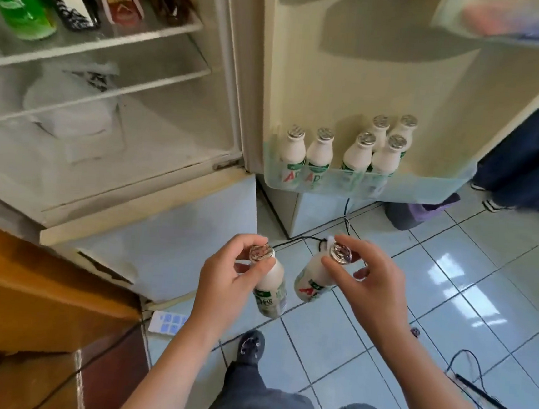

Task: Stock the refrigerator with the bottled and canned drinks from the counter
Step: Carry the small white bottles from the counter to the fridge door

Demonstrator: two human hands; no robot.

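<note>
My left hand point(226, 279) pinches a small white milk-drink bottle point(270, 286) by its neck, just under the foil cap. My right hand point(364, 279) holds a second white bottle point(312, 281) by its top in the same way. Both bottles hang tilted over the tiled floor, in front of the open refrigerator. The lower door shelf point(426, 188) holds several identical white bottles point(357, 153) standing upright, with bare room at its right end.
The fridge interior point(114, 99) at left has glass shelves with a green bottle point(15, 2), cartons and a white bag. A wooden counter point(26, 287) is at lower left. Another person's legs point(533, 155) stand behind the door. Cables and a power strip point(168, 322) lie on the floor.
</note>
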